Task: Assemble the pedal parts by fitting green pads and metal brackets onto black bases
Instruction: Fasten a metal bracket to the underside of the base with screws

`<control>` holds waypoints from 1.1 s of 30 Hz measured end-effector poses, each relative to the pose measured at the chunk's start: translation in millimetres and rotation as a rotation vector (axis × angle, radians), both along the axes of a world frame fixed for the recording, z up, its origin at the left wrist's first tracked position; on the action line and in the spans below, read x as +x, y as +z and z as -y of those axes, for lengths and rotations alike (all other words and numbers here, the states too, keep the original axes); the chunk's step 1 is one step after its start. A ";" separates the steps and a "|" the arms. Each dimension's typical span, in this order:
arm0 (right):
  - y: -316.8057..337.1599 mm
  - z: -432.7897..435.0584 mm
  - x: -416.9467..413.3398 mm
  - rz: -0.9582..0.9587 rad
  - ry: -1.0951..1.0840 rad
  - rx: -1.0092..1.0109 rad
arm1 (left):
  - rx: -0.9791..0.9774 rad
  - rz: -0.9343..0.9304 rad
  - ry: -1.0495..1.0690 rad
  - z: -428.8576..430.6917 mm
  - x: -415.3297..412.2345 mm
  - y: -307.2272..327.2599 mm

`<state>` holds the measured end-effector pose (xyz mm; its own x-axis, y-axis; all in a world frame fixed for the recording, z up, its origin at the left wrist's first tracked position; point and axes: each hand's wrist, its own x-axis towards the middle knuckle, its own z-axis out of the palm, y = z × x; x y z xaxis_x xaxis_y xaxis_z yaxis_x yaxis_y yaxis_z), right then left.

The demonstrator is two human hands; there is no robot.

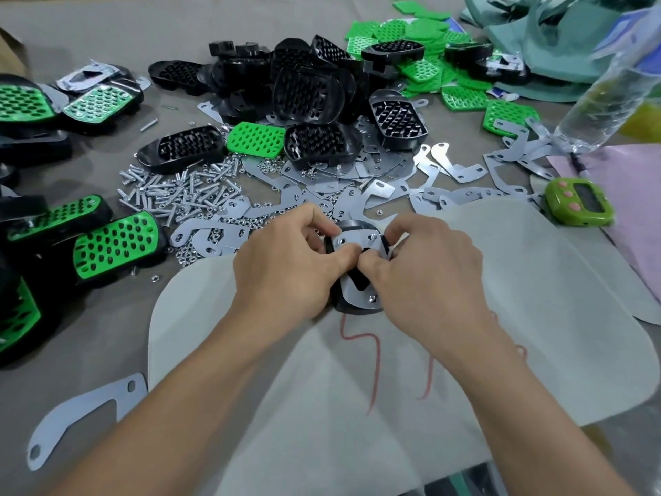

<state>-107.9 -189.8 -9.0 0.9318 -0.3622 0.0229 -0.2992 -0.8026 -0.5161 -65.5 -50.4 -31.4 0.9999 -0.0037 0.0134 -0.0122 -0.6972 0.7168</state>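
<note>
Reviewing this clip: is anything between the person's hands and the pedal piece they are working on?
Nothing visible stands in the way. The left hand and right hand already hold the black plastic base, with a flat silver metal bracket lying on top of it. Their thumbs meet over the bracket.

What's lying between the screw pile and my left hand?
Flat metal brackets and loose nuts, between the screws and the left hand; the head view shows it.
</note>
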 end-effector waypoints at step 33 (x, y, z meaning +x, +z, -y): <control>-18.7 8.4 -5.2 0.142 -0.095 0.278 | -0.019 0.037 -0.050 -2.8 0.2 -5.4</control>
